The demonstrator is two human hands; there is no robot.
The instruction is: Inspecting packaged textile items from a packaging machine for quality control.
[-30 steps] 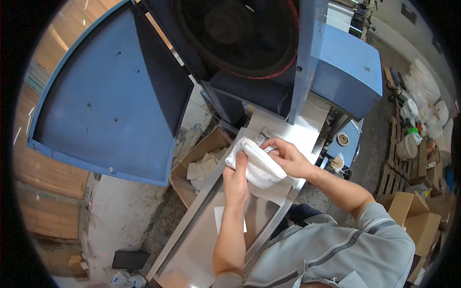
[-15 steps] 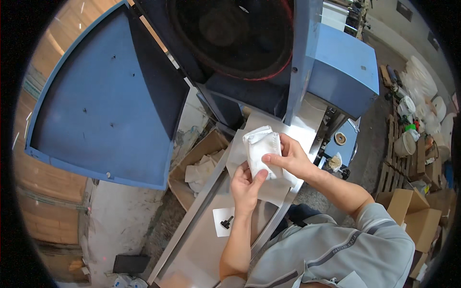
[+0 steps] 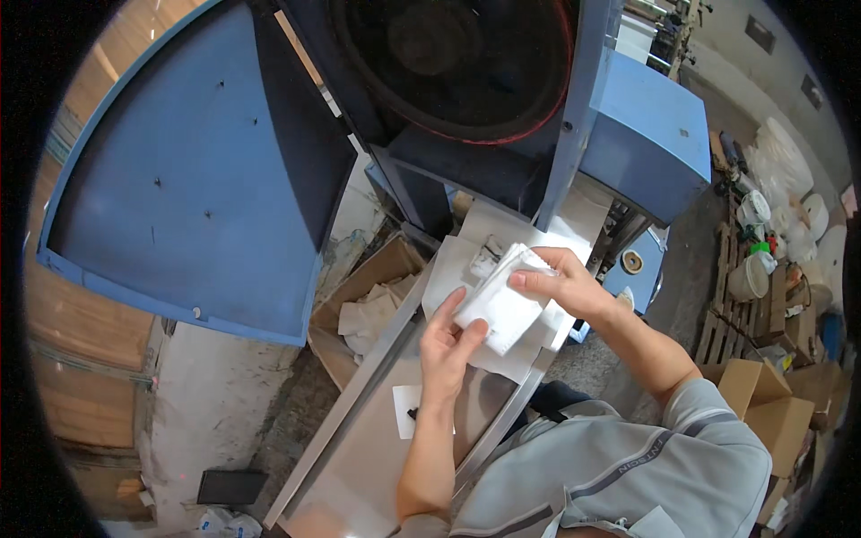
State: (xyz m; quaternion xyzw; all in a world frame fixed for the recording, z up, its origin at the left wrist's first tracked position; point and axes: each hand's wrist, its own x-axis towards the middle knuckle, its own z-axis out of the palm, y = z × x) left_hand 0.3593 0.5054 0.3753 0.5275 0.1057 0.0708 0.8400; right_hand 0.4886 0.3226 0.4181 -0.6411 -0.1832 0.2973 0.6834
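Note:
A small stack of white folded sheets (image 3: pixel 504 312), paper or cloth, is held between both hands above a metal worktop (image 3: pixel 363 471). My right hand (image 3: pixel 574 289) grips its upper right side, thumb lying across the top face and fingers behind. At the lower left corner, my left hand (image 3: pixel 444 348) has its thumb on the near edge and its fingers along the left side. Just beyond the stack lies a small crumpled white piece with dark marks (image 3: pixel 487 257). Under the hands, a pale sheet (image 3: pixel 446 280) covers part of the worktop.
A blue machine with a large dark wheel (image 3: pixel 448 67) stands ahead, its blue door (image 3: pixel 179 197) swung out left. Beside the worktop sits a cardboard box of white scraps (image 3: pixel 368 318). A white card with a small black part (image 3: pixel 405 411) lies near my left forearm. Cartons (image 3: pixel 778 421) stand right.
The stack has tilted and turned in my hands, its sheet edges now showing. The crumpled piece beyond it has come into sight. The view has shifted slightly.

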